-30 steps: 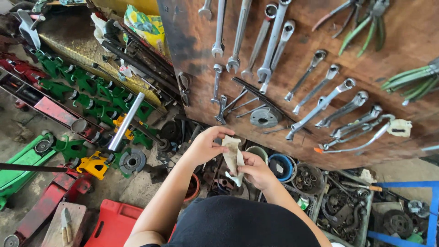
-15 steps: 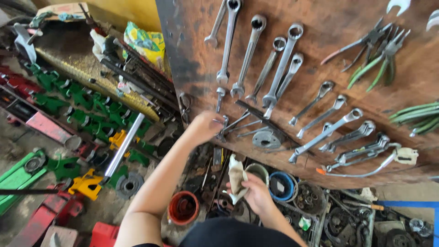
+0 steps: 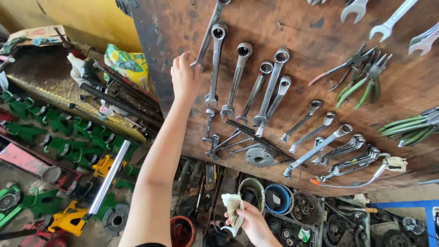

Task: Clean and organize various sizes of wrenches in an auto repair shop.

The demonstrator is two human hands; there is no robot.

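Up goes the left hand [image 3: 184,75], higher on the wooden tool board [image 3: 297,32] than half a second ago, fingers now closing on the lower end of a long wrench [image 3: 208,34] at upper centre. Down at bottom centre, the right hand [image 3: 252,222] clutches a crumpled pale rag [image 3: 232,206] above the tubs of parts.
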